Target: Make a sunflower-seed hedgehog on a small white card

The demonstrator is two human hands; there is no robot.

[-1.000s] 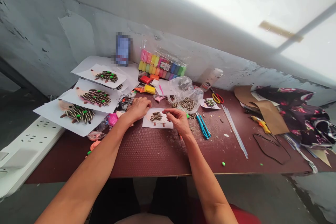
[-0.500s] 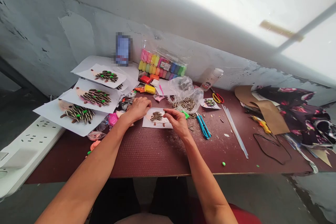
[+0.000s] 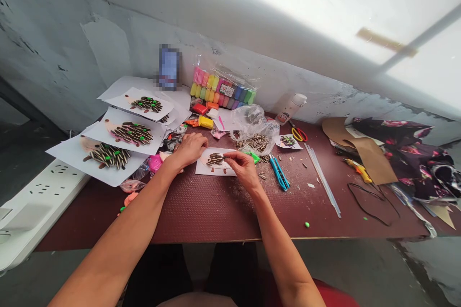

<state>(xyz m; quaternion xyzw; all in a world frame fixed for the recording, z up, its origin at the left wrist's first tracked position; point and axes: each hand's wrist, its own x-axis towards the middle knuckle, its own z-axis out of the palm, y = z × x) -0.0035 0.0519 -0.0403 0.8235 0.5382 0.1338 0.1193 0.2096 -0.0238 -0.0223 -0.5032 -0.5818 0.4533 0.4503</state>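
A white card [image 3: 204, 170] with a hedgehog shape lies on the dark red table, and striped seeds [image 3: 215, 159] cover part of its body. My left hand [image 3: 191, 147] rests at the card's upper left edge, fingers bent together; whether anything is under them is hidden. Over the card's right side, my right hand [image 3: 242, 165] pinches with thumb and forefinger, close to the seeds; what is between the fingertips is too small to make out. Behind it, a pile of loose seeds [image 3: 256, 142] spills from a clear plastic bag [image 3: 252, 120].
Finished-looking hedgehog sheets [image 3: 111, 178] lie at the left beside a white power strip [image 3: 46, 196]. Blue cutters [image 3: 279, 173], red-yellow scissors [image 3: 298, 133], clear glue sticks [image 3: 323, 182] and a yellow glue gun [image 3: 360, 171] lie to the right. A bottle [image 3: 291, 108] and clay packs [image 3: 223, 90] stand behind.
My right hand's fingertips have come down slightly toward the card, near the seeds on its right side. My left hand has barely moved.
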